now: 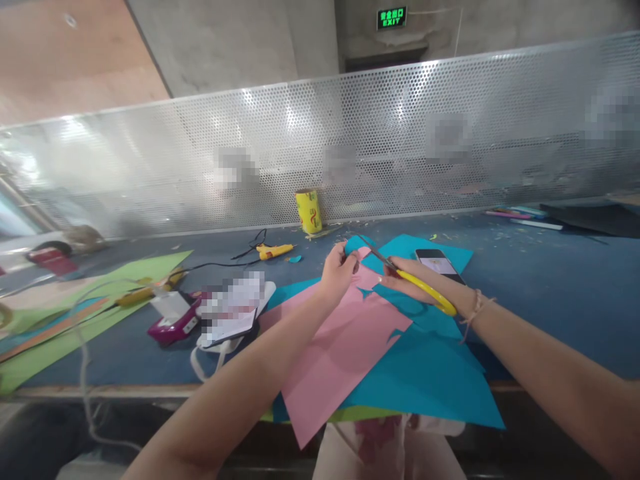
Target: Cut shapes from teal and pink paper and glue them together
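My right hand (411, 279) grips a pair of scissors (434, 295) with yellow handles, blades pointing up and left. In my left hand (339, 270) a small piece of blue paper (359, 243) is pinched close to the blades. Whether the blades touch the paper I cannot tell. Beneath both hands lies a pink sheet (340, 340) with notches cut from its edge. It overlaps larger blue sheets (430, 377) that reach past the table's front edge.
A phone (439, 263) lies by my right wrist. Left of my arms are a propped-up phone (233, 320), a purple power strip (175, 323), cables and green sheets (45, 360). A yellow glue gun (274, 251) and yellow roll (309, 211) sit toward the perforated metal divider (200, 147).
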A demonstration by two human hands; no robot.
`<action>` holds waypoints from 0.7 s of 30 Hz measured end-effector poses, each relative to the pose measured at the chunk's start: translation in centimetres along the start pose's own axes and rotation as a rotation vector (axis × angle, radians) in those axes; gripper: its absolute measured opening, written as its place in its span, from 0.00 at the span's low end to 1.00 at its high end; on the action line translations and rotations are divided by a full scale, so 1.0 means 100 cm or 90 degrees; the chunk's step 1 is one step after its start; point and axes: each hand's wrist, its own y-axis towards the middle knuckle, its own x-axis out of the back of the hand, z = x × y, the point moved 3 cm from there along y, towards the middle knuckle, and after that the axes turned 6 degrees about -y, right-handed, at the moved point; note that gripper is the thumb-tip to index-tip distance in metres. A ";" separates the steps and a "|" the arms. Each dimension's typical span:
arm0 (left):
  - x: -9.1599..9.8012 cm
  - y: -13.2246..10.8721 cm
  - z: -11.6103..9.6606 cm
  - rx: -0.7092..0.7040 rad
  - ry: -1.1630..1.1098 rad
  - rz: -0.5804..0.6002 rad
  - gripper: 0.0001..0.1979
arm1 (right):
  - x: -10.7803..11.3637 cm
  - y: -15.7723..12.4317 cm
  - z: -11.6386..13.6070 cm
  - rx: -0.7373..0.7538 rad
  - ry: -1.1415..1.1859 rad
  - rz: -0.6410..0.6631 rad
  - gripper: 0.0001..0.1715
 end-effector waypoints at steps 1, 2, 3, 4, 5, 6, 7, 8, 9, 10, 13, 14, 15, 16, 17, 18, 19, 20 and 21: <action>0.000 0.000 0.000 0.003 -0.002 0.003 0.02 | 0.001 0.000 0.001 -0.003 0.003 0.000 0.16; -0.001 -0.001 0.000 0.005 -0.002 0.004 0.02 | 0.001 0.000 0.001 -0.006 0.006 -0.001 0.16; -0.001 -0.001 0.000 0.006 -0.001 0.004 0.01 | 0.001 0.000 0.001 -0.007 0.008 -0.003 0.16; -0.001 -0.001 0.000 0.005 0.003 0.002 0.01 | 0.000 0.000 0.001 -0.007 0.008 -0.006 0.16; -0.001 -0.002 0.000 0.003 0.008 0.002 0.01 | 0.000 0.000 0.000 -0.008 0.007 -0.009 0.16; -0.002 -0.002 0.000 0.000 0.012 0.002 0.01 | -0.001 0.000 0.000 -0.008 0.007 -0.012 0.16; -0.002 -0.002 0.000 -0.001 0.011 0.005 0.01 | -0.001 0.000 -0.001 -0.009 0.007 -0.012 0.16; -0.003 -0.003 -0.001 -0.001 0.005 0.009 0.01 | -0.001 0.000 -0.001 -0.011 0.007 -0.012 0.16; -0.003 -0.003 -0.001 0.002 -0.005 0.013 0.01 | -0.001 0.000 0.000 -0.011 0.008 -0.009 0.16; -0.004 -0.004 -0.002 0.008 -0.018 0.015 0.01 | -0.001 0.000 0.001 -0.012 0.008 -0.004 0.15; -0.006 -0.005 -0.004 0.024 -0.063 0.013 0.01 | 0.001 -0.003 0.006 -0.039 0.004 0.026 0.15; -0.006 -0.006 -0.004 0.026 -0.077 0.010 0.01 | 0.002 -0.004 0.008 -0.054 0.001 0.035 0.15; -0.007 -0.006 -0.004 0.027 -0.091 0.007 0.01 | 0.002 -0.004 0.009 -0.069 0.000 0.044 0.15; -0.007 -0.006 -0.004 0.028 -0.103 0.003 0.01 | 0.003 -0.005 0.010 -0.082 -0.001 0.050 0.16; -0.007 -0.006 -0.003 0.030 -0.112 0.000 0.01 | 0.003 -0.005 0.010 -0.090 -0.002 0.052 0.16; -0.006 -0.006 -0.003 0.032 -0.119 -0.002 0.02 | 0.003 -0.005 0.011 -0.092 -0.001 0.054 0.16; -0.006 -0.006 -0.002 0.034 -0.121 -0.004 0.03 | 0.003 -0.004 0.011 -0.088 0.001 0.055 0.17; -0.006 -0.005 -0.002 0.035 -0.120 -0.005 0.04 | 0.003 -0.004 0.011 -0.083 0.002 0.055 0.17; -0.006 -0.005 -0.001 0.037 -0.117 -0.004 0.05 | 0.003 -0.003 0.010 -0.078 0.002 0.054 0.17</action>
